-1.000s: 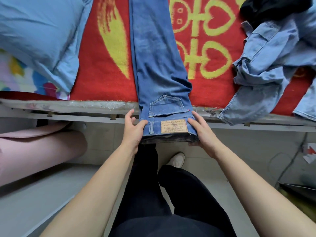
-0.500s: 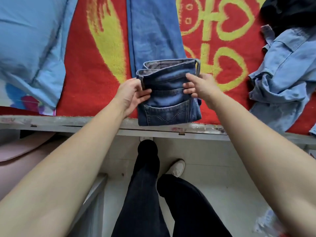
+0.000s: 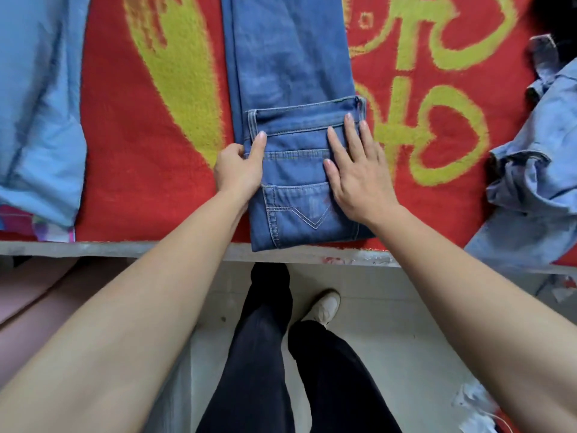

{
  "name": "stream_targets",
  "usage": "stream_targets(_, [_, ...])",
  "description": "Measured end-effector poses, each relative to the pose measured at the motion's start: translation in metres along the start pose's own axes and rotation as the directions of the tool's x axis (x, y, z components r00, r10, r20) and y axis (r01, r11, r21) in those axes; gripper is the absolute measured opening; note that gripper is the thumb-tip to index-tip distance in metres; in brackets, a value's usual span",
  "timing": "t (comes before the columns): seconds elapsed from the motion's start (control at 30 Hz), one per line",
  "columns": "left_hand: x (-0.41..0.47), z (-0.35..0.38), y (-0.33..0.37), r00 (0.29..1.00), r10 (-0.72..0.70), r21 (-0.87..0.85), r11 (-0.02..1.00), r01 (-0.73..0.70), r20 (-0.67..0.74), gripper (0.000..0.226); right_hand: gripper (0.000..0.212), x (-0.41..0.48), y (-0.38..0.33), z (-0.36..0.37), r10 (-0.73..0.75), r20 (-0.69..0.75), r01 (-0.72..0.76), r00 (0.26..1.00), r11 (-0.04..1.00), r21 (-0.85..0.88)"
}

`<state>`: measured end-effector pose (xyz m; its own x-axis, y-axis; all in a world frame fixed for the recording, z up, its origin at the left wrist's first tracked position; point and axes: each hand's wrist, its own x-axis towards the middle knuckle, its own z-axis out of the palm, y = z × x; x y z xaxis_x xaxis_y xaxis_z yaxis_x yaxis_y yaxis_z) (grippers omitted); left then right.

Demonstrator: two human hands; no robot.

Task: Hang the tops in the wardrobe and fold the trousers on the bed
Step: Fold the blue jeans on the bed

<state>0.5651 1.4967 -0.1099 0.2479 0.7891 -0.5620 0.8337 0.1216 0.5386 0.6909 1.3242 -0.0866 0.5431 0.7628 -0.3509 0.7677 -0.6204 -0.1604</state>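
Blue jeans point(image 3: 290, 64) lie lengthwise on the bed, legs running away from me. Their waist end is folded over onto the legs, back pocket facing up near the bed's front edge. My right hand point(image 3: 356, 170) lies flat on the right side of the folded part, fingers straight, pressing it down. My left hand point(image 3: 240, 167) is at the fold's left edge, thumb on top of the denim and the other fingers at its side. A crumpled light-blue denim top point(image 3: 537, 170) lies on the bed at the right.
A red blanket with yellow hearts point(image 3: 131, 151) covers the bed. A light-blue pillow point(image 3: 37, 104) lies at the left, a dark garment point(image 3: 559, 23) at the top right corner. The bed's grey frame edge point(image 3: 93, 248) runs across; my legs stand on the floor below it.
The waist end, which hung over the bed's edge, has been lifted and folded forward onto the legs. My hands went from gripping the waistband to lying on the fold.
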Motion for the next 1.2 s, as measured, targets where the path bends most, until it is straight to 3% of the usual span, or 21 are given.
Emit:
stream_targets(0.07, [0.01,0.009,-0.002,0.997,-0.08,-0.06,0.995,0.081,0.02,0.052,0.06,0.011,0.005,0.011,0.005,0.074,-0.002,0.997,0.999,-0.034])
stream_targets(0.27, [0.022,0.012,0.002,0.998,-0.061,0.106,0.993,0.059,0.011,0.057,0.062,0.027,0.007,0.024,-0.021,0.104,0.029,0.994,0.997,-0.076])
stream_targets(0.37, [0.009,0.006,0.01,0.997,-0.08,0.081,0.993,0.08,-0.012,0.049,0.06,0.016,0.006,0.008,-0.029,0.004,0.029,1.0,0.999,0.023])
stream_targets(0.4, [0.0,0.003,0.012,0.997,-0.051,0.107,0.993,0.056,-0.053,0.047,0.06,0.009,0.006,0.003,-0.046,-0.053,0.048,0.998,0.998,0.035])
stream_targets(0.47, [-0.022,-0.006,0.008,0.958,0.233,0.216,0.957,-0.196,-0.165,0.043,0.062,-0.013,0.007,-0.001,-0.106,-0.169,0.114,0.98,0.993,0.036])
stream_targets(0.53, [-0.051,-0.012,-0.002,0.78,0.611,0.309,0.774,-0.553,-0.134,0.042,0.074,-0.043,0.012,0.004,-0.193,-0.227,0.206,0.955,0.978,0.034])
stream_targets(0.6, [-0.077,-0.011,-0.025,0.613,0.781,0.39,0.53,-0.753,0.12,0.063,0.093,-0.072,0.023,0.011,-0.273,-0.126,0.274,0.954,0.962,-0.012])
stream_targets(0.67, [-0.088,-0.007,-0.046,0.619,0.645,0.546,0.35,-0.761,0.449,0.103,0.1,-0.089,0.033,0.02,-0.286,0.072,0.292,0.956,0.952,-0.096])
stream_targets(0.73, [-0.088,-0.001,-0.059,0.664,0.466,0.656,0.211,-0.725,0.584,0.12,0.087,-0.088,0.033,0.025,-0.261,0.151,0.284,0.953,0.946,-0.155])
stream_targets(0.87, [-0.088,0.01,-0.058,0.709,0.419,0.658,0.286,-0.696,0.567,0.114,0.073,-0.073,0.022,0.026,-0.206,0.175,0.238,0.963,0.953,-0.188])
stream_targets(1.07, [-0.089,-0.015,-0.033,0.693,0.317,0.559,0.42,-0.715,0.648,0.092,0.078,-0.068,0.017,-0.006,-0.179,0.262,0.216,0.948,0.969,-0.12])
stream_targets(1.2, [-0.119,-0.044,-0.016,0.721,0.315,0.532,0.507,-0.678,0.618,0.088,0.078,-0.089,0.009,-0.043,-0.2,0.234,0.227,0.952,0.969,-0.098])
